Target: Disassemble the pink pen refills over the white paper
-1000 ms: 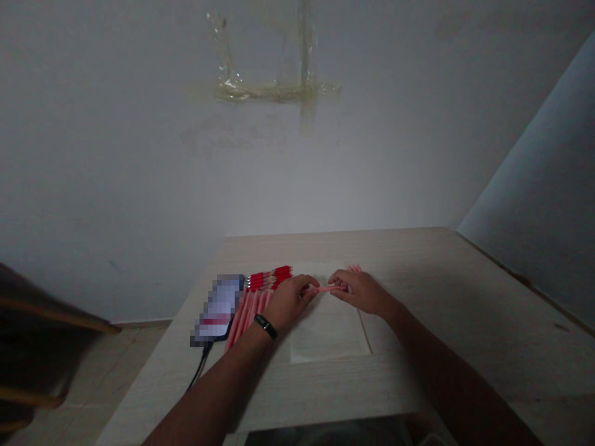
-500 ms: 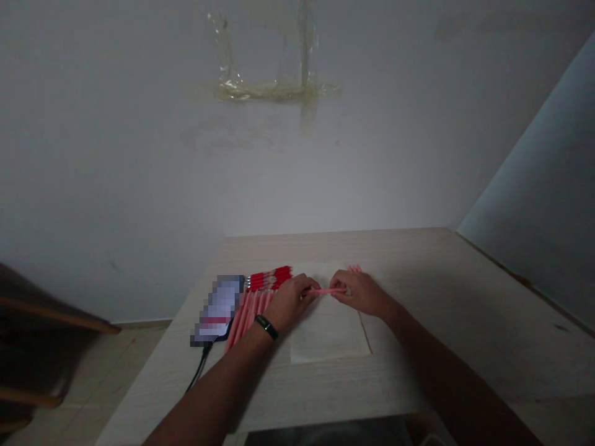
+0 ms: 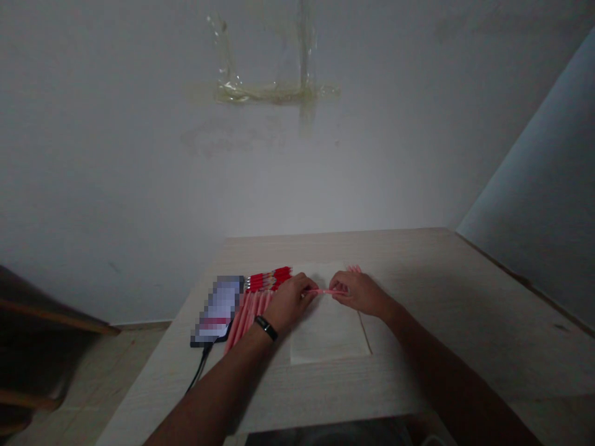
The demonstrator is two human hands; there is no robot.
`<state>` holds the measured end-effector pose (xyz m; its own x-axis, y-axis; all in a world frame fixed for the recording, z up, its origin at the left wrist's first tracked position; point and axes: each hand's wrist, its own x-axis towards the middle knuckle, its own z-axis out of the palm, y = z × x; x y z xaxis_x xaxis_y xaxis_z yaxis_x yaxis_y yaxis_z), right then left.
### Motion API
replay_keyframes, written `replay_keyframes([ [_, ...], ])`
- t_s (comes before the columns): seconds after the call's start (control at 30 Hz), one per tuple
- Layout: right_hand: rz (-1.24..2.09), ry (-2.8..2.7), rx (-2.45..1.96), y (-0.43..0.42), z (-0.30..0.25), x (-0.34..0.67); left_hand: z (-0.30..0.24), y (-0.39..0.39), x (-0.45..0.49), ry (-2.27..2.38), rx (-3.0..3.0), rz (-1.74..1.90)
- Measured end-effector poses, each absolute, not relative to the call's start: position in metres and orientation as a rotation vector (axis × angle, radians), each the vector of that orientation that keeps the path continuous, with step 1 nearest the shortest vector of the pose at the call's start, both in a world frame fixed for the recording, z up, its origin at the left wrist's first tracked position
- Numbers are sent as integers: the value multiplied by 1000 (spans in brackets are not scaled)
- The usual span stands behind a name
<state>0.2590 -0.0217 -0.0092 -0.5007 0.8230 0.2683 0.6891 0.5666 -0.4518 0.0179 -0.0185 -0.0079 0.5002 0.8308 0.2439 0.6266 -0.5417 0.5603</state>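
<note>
I have the thin pink rod (image 3: 326, 291) lying level between my two hands, right above the sheet of paper (image 3: 328, 331). Its left end sits in my left fingers (image 3: 309, 292), and its right end is pinched in my right fingers (image 3: 338, 292). Both sets of fingers are closed narrow on it, with only a short length of rod showing between them. From this view I can't tell whether the rod touches the paper.

My left hand (image 3: 290, 303) sits at the paper's left edge, just beside the row of pink sticks (image 3: 248, 313) and the bundle of red pencils (image 3: 268, 279). Further left lies a phone (image 3: 217, 310), pixelated, with a black cable (image 3: 199, 365) running off the counter's near edge. My right hand (image 3: 362, 293) is over the paper's far right corner, just in front of a few pink tips (image 3: 354, 268) showing behind it.

The counter (image 3: 441, 310) extends well to the right of my right hand, and its far edge meets the wall (image 3: 297, 173) some way beyond the paper. Both forearms come in from the bottom corners, angled inward with the hands palm-down, and a black wristband (image 3: 266, 327) circles my left wrist.
</note>
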Motion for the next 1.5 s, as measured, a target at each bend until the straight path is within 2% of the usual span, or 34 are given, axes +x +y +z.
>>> replay_keyframes([
  [0.37,444,-2444,-1154,-25,-11,258,-10,-18,17,1205,2382,726],
  [0.73,323,-2376,-1323,-18,-13,265,-11,-13,11,1400,2186,832],
  [1.1,281,-2329,-1341,-17,-14,265,-13,-12,14,1262,2029,1007],
  [1.5,299,-2316,-1377,-20,-10,263,-12,-16,14,1496,2089,731],
])
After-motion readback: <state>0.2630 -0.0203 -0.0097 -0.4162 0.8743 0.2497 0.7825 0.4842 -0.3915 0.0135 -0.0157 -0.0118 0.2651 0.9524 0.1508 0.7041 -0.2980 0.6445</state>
